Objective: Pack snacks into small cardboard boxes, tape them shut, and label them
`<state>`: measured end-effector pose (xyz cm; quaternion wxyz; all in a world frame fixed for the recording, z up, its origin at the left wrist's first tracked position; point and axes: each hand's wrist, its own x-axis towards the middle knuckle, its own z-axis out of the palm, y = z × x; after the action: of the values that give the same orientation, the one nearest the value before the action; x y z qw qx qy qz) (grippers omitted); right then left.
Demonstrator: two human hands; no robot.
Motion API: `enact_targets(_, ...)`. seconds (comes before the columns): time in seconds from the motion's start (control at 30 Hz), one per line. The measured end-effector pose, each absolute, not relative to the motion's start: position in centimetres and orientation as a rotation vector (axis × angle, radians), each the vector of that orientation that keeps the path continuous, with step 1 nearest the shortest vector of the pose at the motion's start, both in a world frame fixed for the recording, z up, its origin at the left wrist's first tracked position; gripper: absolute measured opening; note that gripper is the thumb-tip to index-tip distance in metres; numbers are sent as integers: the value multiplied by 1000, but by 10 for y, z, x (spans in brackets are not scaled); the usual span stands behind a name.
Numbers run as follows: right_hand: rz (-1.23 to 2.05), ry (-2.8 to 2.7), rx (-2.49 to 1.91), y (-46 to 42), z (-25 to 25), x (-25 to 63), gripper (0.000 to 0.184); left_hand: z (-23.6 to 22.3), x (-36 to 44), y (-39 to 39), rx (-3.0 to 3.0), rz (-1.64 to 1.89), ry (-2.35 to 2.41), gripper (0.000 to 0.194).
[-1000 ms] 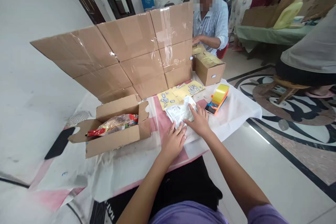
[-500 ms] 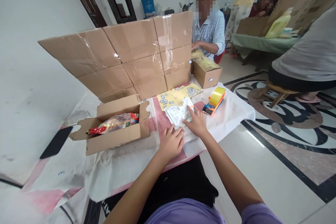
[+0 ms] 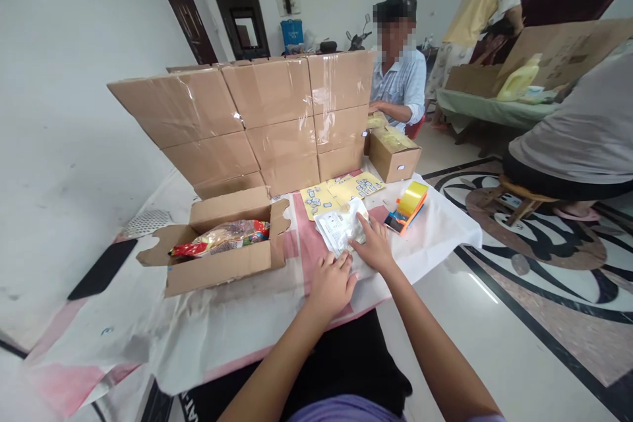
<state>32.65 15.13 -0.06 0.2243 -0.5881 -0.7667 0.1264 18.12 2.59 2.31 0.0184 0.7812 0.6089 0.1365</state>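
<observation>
Both my hands rest on a clear plastic packet with a white printed label (image 3: 340,227) that lies on the table's white cover (image 3: 435,237). My left hand (image 3: 332,283) lies on the packet's near edge with its fingers bent and pressed down. My right hand (image 3: 376,245) lies flat on the packet's right side, fingers stretched forward. An open cardboard box (image 3: 217,257) with a red and gold snack bag (image 3: 222,237) inside stands to the left of my hands.
A wall of taped cardboard boxes (image 3: 267,119) stands across the table's back. Yellow sticker sheets (image 3: 341,190) and a yellow tape dispenser (image 3: 408,206) lie beyond the packet. A small box (image 3: 395,155) stands before a seated person (image 3: 400,82). Another person (image 3: 578,138) sits at right.
My view has tipped upward and shifted. Both hands stay on the packet, drawn slightly nearer to me. The left hand's fingers have curled more.
</observation>
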Motion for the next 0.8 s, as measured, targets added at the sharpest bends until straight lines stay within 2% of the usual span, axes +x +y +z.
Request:
enact_targets(0.2, 407, -2110, -1667, 150, 3, 326, 84, 24, 186, 10, 2402, 434, 1925, 45)
enact_targets(0.37, 481, -2108, -1658, 149, 10, 326, 94, 24, 176, 21, 2362, 537, 1960, 32)
enact_targets(0.57, 544, -1950, -1668, 151, 16, 329, 75, 24, 157, 57, 2273, 703, 2064, 26)
enact_targets(0.7, 705, -1814, -1631, 169, 22, 334, 68, 29, 145, 69, 2327, 750, 1968, 20)
enact_targets(0.8, 815, -1703, -1574, 182, 26, 340, 57, 33, 132, 70, 2345, 818, 1885, 23)
